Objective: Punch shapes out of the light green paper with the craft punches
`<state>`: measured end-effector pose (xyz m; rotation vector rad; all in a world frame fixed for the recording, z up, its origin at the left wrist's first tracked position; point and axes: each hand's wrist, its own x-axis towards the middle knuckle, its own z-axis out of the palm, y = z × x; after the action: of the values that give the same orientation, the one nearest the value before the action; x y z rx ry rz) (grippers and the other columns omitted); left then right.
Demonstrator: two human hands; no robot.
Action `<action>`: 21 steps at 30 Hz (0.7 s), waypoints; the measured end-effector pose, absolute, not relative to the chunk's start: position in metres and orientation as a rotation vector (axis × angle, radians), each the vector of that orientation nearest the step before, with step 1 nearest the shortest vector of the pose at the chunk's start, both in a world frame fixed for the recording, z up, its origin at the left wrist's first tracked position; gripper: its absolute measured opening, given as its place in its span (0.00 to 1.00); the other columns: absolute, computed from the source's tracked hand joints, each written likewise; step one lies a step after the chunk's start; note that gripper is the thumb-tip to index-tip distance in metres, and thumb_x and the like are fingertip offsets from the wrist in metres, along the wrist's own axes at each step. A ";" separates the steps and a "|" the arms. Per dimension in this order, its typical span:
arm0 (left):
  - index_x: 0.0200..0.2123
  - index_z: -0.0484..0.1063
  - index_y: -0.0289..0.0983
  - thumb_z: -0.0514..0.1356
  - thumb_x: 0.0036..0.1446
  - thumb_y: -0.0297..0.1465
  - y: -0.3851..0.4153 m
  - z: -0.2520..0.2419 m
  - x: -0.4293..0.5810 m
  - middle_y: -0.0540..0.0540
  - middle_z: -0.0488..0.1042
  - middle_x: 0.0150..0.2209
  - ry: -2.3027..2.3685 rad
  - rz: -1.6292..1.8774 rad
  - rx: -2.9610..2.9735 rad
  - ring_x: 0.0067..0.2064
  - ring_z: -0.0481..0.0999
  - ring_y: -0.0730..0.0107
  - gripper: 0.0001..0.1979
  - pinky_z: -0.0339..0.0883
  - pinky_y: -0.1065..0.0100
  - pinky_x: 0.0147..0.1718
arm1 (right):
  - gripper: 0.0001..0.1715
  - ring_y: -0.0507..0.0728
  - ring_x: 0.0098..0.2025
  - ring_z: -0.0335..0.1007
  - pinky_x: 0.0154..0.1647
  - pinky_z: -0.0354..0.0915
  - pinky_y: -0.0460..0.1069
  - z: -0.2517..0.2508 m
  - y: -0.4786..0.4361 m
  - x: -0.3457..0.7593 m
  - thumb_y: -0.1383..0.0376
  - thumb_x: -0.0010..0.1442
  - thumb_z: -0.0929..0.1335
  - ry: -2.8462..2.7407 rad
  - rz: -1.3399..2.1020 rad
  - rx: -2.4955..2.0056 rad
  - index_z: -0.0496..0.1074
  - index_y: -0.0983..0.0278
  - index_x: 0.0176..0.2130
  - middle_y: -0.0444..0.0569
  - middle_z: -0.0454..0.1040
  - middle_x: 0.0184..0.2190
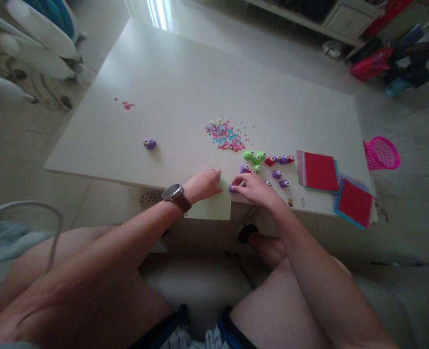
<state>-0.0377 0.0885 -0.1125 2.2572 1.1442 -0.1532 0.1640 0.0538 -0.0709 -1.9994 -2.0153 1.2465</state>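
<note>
A pale green sheet of paper [210, 208] lies at the table's near edge and partly overhangs it. My left hand [205, 185], below a wrist with a dark watch, rests on the sheet's upper part; its fingers are bent and pressed together, and whether they pinch the paper is hidden. At the sheet's right edge my right hand [249, 187] grips a small purple punch [232, 188] between thumb and fingers. Green punches [259, 157], red ones [270, 161] and purple ones [284, 183] stand just beyond and to the right of that hand.
Colourful paper bits [227, 135] are heaped mid-table. Another purple punch [150, 143] and a few red bits [127, 105] lie left. Two stacks of coloured paper [321, 172] [354, 201] sit right, near a pink basket [383, 152] beyond the table [185, 77].
</note>
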 end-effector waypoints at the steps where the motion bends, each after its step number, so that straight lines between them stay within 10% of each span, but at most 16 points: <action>1: 0.50 0.74 0.35 0.65 0.64 0.33 0.089 -0.113 -0.038 0.38 0.81 0.50 1.143 -0.148 2.256 0.50 0.79 0.55 0.13 0.69 0.62 0.46 | 0.03 0.58 0.44 0.80 0.49 0.69 0.50 -0.071 0.054 0.164 0.71 0.68 0.74 -2.012 1.236 -1.996 0.82 0.65 0.39 0.53 0.84 0.42; 21: 0.45 0.78 0.37 0.53 0.71 0.59 0.093 -0.105 -0.026 0.35 0.84 0.45 1.268 -0.208 2.174 0.47 0.82 0.52 0.31 0.69 0.61 0.42 | 0.13 0.57 0.38 0.76 0.38 0.64 0.49 -0.082 0.074 0.153 0.68 0.56 0.81 -2.072 1.010 -2.230 0.75 0.64 0.32 0.51 0.80 0.34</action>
<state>-0.0256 0.0929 -0.1052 2.1736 1.2678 -0.2077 0.1531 0.0741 -0.0818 -2.2300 -2.0720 1.0102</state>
